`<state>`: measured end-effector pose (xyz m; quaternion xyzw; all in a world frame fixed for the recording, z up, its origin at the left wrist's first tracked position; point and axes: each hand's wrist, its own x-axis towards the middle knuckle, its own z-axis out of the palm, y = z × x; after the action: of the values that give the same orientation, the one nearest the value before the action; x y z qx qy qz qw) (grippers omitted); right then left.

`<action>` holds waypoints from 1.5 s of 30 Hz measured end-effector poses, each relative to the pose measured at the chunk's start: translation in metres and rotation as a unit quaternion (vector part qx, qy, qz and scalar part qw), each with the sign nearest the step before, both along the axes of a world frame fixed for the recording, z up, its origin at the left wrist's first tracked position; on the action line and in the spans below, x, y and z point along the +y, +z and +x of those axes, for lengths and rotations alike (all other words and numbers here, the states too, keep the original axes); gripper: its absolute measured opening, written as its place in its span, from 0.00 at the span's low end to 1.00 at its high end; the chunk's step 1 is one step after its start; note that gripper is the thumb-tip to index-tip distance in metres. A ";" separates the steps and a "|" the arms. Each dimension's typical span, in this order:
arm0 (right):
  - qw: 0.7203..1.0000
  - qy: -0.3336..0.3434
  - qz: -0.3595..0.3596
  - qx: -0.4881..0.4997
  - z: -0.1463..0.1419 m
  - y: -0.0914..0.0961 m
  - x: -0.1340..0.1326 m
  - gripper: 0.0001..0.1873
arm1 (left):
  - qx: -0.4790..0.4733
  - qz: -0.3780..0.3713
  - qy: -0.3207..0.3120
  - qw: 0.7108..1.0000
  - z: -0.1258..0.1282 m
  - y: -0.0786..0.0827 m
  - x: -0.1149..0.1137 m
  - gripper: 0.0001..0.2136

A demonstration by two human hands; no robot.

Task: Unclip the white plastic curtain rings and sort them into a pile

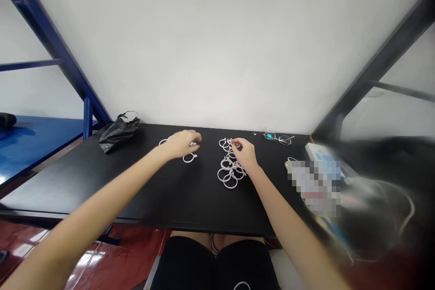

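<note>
My left hand hovers low over the left part of the black table, with thumb and fingers apart. White curtain rings lie beneath and beside it, one ring just below the thumb. Several more white rings with small knob ends form a loose, overlapping pile at the middle. My right hand is at the top of that pile, thumb and forefinger pinched on a curtain ring. The palm hides part of the pile.
A crumpled black plastic bag sits at the back left. Eyeglasses lie near the wall at the right. A white box and a clear plastic bag are at the right side. One white ring shows at my lap.
</note>
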<state>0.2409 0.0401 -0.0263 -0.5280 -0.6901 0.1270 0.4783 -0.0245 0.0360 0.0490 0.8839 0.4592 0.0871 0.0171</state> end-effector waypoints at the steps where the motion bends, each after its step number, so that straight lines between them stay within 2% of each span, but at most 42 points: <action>1: 1.000 -0.004 0.002 0.002 0.002 -0.001 0.002 0.08 | -0.018 0.001 -0.023 1.000 0.015 -0.006 0.001 0.11; 4: 1.000 -0.025 -0.001 0.007 0.011 -0.005 0.009 0.08 | -0.044 -0.002 -0.049 0.998 0.058 -0.038 0.009 0.17; 6: 0.999 -0.040 -0.018 0.009 0.018 -0.007 0.013 0.08 | -0.076 -0.009 -0.026 0.997 0.078 -0.059 0.019 0.19; 8: 0.998 -0.043 -0.049 0.004 0.023 -0.008 0.016 0.08 | -0.110 -0.008 -0.015 0.994 0.089 -0.073 0.029 0.16; 10: 0.996 -0.036 -0.080 -0.007 0.026 -0.009 0.018 0.09 | -0.129 -0.005 -0.019 0.991 0.092 -0.080 0.037 0.13; 18: 0.994 -0.031 -0.102 -0.037 0.026 -0.012 0.022 0.07 | -0.209 -0.004 -0.031 0.977 0.076 -0.079 0.033 0.04; 25: 0.993 -0.028 -0.092 -0.070 0.022 -0.015 0.020 0.06 | -0.254 0.004 -0.001 0.967 0.077 -0.084 0.025 0.08; 31: 0.993 -0.025 -0.091 -0.070 0.026 -0.017 0.020 0.05 | -0.200 0.024 -0.042 0.979 0.081 -0.089 0.016 0.15; 35: 0.992 -0.025 -0.096 -0.071 0.031 -0.016 0.019 0.02 | -0.180 0.023 -0.046 0.982 0.081 -0.089 0.014 0.15; 39: 0.993 -0.033 -0.088 -0.072 0.033 -0.018 0.018 0.04 | -0.187 0.024 -0.052 0.981 0.079 -0.087 0.015 0.12; 42: 0.995 -0.055 -0.082 -0.017 0.031 -0.019 0.019 0.06 | -0.208 0.019 -0.056 0.976 0.078 -0.086 0.016 0.11; 45: 0.988 -0.051 -0.098 0.104 0.023 -0.016 0.018 0.11 | -0.291 -0.003 -0.054 0.955 0.080 -0.085 0.016 0.10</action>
<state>0.2638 0.0584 -0.0424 -0.5910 -0.5930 0.2235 0.4991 0.0555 0.0523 -0.0363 0.8435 0.3863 0.3382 0.1575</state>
